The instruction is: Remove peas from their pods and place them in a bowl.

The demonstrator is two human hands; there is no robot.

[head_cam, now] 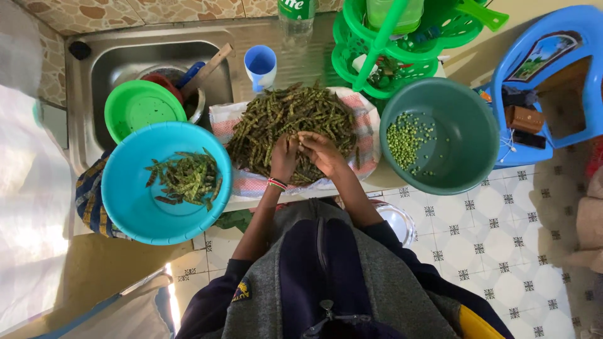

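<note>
head view, worktop (370, 179): carries cloth, basins.
blue basin (125, 201): left, holds empty pods (186, 178).
green basin (465, 150): right, holds shelled peas (405, 141).
pod heap (282, 119): centre, on checked cloth (251, 183).
left hand (284, 157): fingers pinched on a pod at heap's near edge.
right hand (321, 152): touching left, gripping same pod.

Heap of dark green pea pods (289, 122) on a checked cloth, between blue and green basins
</note>
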